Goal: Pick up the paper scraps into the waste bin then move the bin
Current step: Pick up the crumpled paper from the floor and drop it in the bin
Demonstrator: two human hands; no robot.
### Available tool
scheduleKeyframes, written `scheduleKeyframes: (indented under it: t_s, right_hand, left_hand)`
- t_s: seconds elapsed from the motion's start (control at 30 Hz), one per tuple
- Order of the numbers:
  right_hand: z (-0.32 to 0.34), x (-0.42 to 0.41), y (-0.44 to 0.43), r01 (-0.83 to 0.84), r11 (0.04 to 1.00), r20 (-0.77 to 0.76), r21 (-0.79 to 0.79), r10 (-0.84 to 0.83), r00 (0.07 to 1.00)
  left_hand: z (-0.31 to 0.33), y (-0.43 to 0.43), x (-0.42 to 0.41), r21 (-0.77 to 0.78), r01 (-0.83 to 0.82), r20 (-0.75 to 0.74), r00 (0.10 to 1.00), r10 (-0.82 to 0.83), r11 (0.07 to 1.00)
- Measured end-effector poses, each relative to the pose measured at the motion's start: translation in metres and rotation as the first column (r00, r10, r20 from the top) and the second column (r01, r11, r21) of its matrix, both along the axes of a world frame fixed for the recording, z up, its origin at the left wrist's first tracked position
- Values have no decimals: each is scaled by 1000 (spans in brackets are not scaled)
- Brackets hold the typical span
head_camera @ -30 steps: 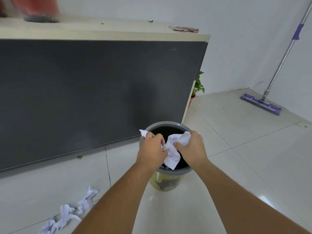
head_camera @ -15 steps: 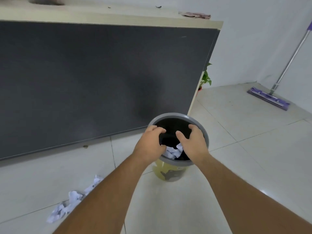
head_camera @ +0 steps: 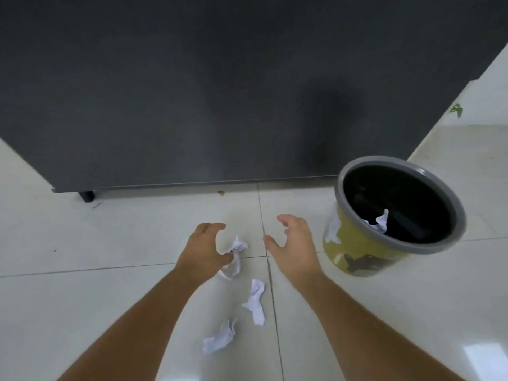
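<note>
Three crumpled white paper scraps lie on the tiled floor: one with small print point(head_camera: 237, 248) beside my left hand, one point(head_camera: 256, 301) below it, one point(head_camera: 220, 338) nearest me. My left hand point(head_camera: 204, 250) hovers over the printed scrap with fingers spread, its thumb touching or just over the paper. My right hand point(head_camera: 294, 246) is open, a little to the right of that scrap. The waste bin point(head_camera: 357, 259), yellow with a grey rim and black liner, stands to the right with white paper point(head_camera: 380, 221) inside.
A large dark grey cabinet front point(head_camera: 220, 92) fills the upper view, its foot point(head_camera: 86, 196) at the left. A green plant leaf point(head_camera: 456, 110) shows at the far right. Pale floor tiles point(head_camera: 82, 298) stretch left and right of my arms.
Both hands let the paper fall into the bin, left it and moved down-left over the scraps on the floor. My view tilted down, so the bin now sits at the right.
</note>
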State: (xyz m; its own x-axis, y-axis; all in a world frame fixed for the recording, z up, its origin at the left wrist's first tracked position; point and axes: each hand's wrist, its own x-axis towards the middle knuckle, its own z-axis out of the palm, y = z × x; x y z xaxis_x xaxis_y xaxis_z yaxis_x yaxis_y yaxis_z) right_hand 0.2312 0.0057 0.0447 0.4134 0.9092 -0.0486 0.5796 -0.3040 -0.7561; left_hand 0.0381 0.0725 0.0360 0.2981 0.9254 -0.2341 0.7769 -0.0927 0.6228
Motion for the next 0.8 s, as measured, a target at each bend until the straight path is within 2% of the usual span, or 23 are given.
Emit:
scheduleKeyframes:
  t_s: [0.13,0.27,0.37,0.5,0.63,0.7,0.8]
  right_hand:
    - [-58,-28,-15,-61,980,-22,-191,58,998]
    - [-103,-40,-32,-100,942,-51,-321,88,995]
    - [-126,-43,-37,-134,919,-60,-371,120,991]
    - [-145,-47,-37,-172,897,-84,-407,151,985]
    - [-155,-52,-35,-208,867,-36,-454,215,976]
    - [-156,-54,-34,-200,852,12,-484,235,972]
    - [-157,-57,-34,-165,847,66,-505,228,971]
  left_hand:
    - [-52,-5,-26,-100,-19,-14,1000,18,995]
    - [-94,-7,-29,-130,35,-151,987,-55,991]
    - [-115,-4,-25,-151,53,-258,962,-91,987]
    - [-130,9,-14,-198,111,-441,878,-189,974]
    - [-140,13,-8,-234,143,-511,823,-247,962]
    - [-143,6,-6,-208,166,-525,813,-253,964]
    - [-145,-8,-2,-69,249,-576,781,-243,966]
